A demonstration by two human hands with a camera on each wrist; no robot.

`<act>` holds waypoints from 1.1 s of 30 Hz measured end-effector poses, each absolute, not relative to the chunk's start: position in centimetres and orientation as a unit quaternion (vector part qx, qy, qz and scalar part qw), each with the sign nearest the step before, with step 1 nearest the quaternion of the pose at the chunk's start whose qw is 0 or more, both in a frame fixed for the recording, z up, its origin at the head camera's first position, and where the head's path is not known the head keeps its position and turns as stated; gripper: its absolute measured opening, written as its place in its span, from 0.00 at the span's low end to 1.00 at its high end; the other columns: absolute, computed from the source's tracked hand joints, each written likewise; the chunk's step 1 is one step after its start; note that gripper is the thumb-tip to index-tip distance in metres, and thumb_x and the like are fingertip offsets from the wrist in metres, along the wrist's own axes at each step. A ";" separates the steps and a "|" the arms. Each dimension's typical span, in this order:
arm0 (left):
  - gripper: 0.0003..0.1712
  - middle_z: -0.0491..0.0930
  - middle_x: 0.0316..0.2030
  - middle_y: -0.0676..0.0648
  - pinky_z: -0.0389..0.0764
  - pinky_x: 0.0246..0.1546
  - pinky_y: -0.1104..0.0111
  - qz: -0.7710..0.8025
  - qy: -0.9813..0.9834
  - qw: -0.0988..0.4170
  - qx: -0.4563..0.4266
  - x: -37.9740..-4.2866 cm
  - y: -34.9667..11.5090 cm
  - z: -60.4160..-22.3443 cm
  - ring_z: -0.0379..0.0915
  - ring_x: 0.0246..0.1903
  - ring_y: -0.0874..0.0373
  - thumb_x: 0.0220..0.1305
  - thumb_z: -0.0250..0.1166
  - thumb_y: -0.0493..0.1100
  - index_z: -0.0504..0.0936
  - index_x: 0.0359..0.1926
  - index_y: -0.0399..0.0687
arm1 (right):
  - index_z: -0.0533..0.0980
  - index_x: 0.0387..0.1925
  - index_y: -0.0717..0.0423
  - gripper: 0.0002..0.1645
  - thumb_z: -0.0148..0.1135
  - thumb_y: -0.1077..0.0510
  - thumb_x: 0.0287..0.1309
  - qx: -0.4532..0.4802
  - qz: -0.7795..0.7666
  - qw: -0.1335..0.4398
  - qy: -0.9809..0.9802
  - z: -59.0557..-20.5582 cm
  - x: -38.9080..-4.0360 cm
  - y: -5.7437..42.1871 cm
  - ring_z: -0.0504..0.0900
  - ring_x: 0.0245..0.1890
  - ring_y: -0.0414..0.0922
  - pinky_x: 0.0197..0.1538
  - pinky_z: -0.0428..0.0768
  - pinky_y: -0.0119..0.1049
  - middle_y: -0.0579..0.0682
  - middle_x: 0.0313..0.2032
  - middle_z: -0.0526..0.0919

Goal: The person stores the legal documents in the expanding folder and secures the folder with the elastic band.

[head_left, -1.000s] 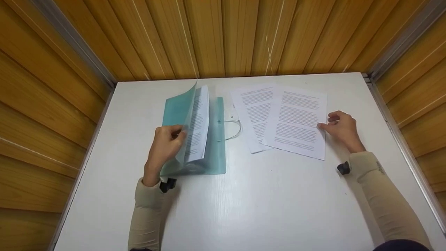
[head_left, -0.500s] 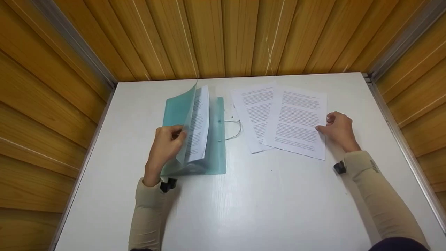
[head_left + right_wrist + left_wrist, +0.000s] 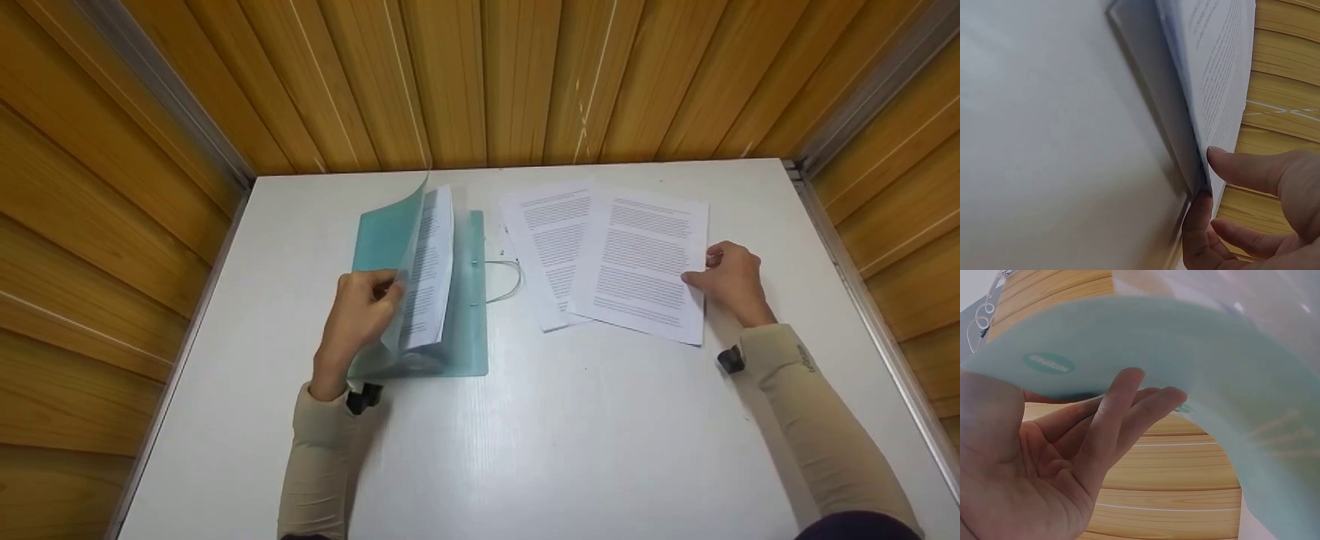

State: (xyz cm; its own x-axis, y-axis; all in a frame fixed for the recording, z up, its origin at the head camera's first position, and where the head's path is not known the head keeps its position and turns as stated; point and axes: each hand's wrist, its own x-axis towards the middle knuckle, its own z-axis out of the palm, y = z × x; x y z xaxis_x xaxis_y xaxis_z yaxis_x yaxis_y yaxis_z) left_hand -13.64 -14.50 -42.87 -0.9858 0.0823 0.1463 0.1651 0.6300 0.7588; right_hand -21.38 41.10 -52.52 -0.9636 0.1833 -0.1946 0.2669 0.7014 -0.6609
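My left hand (image 3: 356, 311) pinches the edge of the raised cover of a translucent teal folder (image 3: 470, 352). In the left wrist view the cover (image 3: 1112, 343) bends in an arc past my fingers, with a small oval label on it. Printed sheets (image 3: 429, 270) stand tilted inside the folder behind that cover. To the right lie two overlapping lots of printed paper, the left one (image 3: 559, 225) partly under the right one (image 3: 645, 262). My right hand (image 3: 733, 279) pinches the right edge of the upper lot, thumb on top; in the right wrist view the paper's edge (image 3: 1196, 112) is lifted between thumb and finger.
A thin looped metal fastener (image 3: 514, 279) sticks out from the folder's spine strip toward the loose papers. The white table (image 3: 570, 435) is bounded by wood-panelled walls (image 3: 517, 82) at the back and both sides.
My right hand has moved slightly left, its thumb coming further over the paper's edge. My left hand keeps the folder cover raised in the same place.
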 end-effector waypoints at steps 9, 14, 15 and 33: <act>0.18 0.89 0.48 0.36 0.85 0.38 0.58 -0.430 -0.899 0.050 -0.070 -13.6 -14.5 -42.9 0.87 0.39 0.47 0.73 0.60 0.35 0.89 0.55 0.30 | 0.67 0.67 0.78 0.41 0.73 0.59 0.61 0.124 -0.359 0.052 0.923 -52.4 -21.4 40.9 0.77 0.52 0.62 0.53 0.77 0.50 0.72 0.56 0.77; 0.18 0.90 0.47 0.35 0.85 0.35 0.60 -0.431 -0.898 0.052 -0.076 -13.7 -14.5 -43.0 0.89 0.39 0.47 0.72 0.59 0.34 0.88 0.55 0.30 | 0.66 0.68 0.80 0.43 0.73 0.59 0.61 0.122 -0.353 0.049 0.926 -52.5 -21.4 40.9 0.76 0.54 0.64 0.56 0.77 0.54 0.74 0.57 0.76; 0.18 0.90 0.47 0.35 0.84 0.34 0.61 -0.430 -0.898 0.053 -0.077 -13.7 -14.5 -43.0 0.88 0.39 0.48 0.72 0.59 0.35 0.88 0.55 0.30 | 0.66 0.68 0.80 0.43 0.73 0.59 0.61 0.119 -0.354 0.048 0.927 -52.5 -21.4 40.9 0.76 0.54 0.64 0.56 0.77 0.55 0.74 0.57 0.76; 0.18 0.90 0.48 0.36 0.83 0.34 0.63 -0.426 -0.900 0.054 -0.076 -13.6 -14.5 -42.9 0.87 0.38 0.49 0.72 0.60 0.35 0.88 0.55 0.31 | 0.69 0.64 0.80 0.42 0.74 0.53 0.62 0.118 -0.359 0.085 0.922 -52.3 -21.6 41.8 0.81 0.51 0.62 0.46 0.77 0.40 0.76 0.56 0.80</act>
